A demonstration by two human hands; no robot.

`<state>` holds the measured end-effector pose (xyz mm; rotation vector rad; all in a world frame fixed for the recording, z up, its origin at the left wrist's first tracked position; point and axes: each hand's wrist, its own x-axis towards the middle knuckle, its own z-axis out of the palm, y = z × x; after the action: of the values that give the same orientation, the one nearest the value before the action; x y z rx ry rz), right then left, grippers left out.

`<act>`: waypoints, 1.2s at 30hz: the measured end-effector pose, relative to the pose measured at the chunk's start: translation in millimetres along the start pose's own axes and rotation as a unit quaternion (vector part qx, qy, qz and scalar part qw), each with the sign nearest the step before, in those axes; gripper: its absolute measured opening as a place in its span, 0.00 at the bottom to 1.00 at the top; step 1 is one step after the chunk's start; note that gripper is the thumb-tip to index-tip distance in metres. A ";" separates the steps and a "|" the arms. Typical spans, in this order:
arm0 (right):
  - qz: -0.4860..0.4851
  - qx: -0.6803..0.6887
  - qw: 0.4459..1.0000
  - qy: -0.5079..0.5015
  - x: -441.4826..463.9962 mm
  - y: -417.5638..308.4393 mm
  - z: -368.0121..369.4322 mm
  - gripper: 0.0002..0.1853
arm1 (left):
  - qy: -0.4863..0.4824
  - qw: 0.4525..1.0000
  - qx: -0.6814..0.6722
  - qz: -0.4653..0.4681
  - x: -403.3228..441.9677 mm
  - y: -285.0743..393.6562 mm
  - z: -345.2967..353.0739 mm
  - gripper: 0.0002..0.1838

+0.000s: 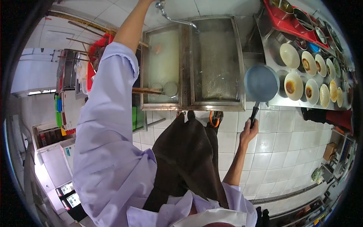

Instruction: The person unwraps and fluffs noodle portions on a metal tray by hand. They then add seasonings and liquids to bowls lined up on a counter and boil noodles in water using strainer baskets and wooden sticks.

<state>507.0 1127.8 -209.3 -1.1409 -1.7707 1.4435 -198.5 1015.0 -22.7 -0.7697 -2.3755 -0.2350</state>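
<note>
My right hand [248, 131] is closed around the black handle of a frying pan [261, 82], held to the right of the sink. The pan's round grey-blue inside faces up and looks bare. My left arm reaches to the top edge beside a metal faucet [163, 10]; the hand itself is cut off by the frame. Below the faucet spout is the right sink basin [217, 64], with what looks like water in it. Cloudy water fills the left basin [162, 56], where a round bowl-like item [170, 89] and a wooden handle [145, 90] sit near the front.
On the right, a metal counter [273, 56] holds several pale bowls [290, 55], some with brown residue, and a red tray [321, 42] with pots. A red basket [99, 47] is left of the sink. Someone's dark-clothed arm or leg [315, 115] shows at far right.
</note>
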 end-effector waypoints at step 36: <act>0.292 0.201 0.921 0.164 -137.3 174.4 -104.7 0.11 | -0.095 0.857 -0.507 0.023 -444.0 255.7 -199.6 0.08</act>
<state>704.1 1064.6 -341.2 -1.6376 -0.8750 1.7108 333.7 946.6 -142.4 -1.3411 -2.3012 -1.5285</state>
